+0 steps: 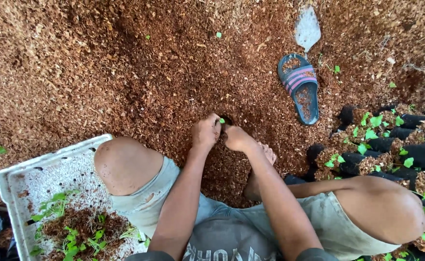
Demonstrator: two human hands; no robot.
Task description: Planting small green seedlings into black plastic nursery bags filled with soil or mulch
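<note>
Pinching the seedling (221, 120) between your left hand (205, 132) and right hand (236, 137), both closed on it over the husk bed (125, 72) middle, keep its stem upright and firm gently.

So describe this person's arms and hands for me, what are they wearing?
Both arms are bare from the dark grey short sleeves down. The left hand and right hand wear no gloves, rings or watch that I can see.

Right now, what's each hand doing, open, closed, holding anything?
Left hand: closed, pinching a small green seedling.
Right hand: closed, fingers pressed beside the seedling; holding anything cannot be told.
</note>
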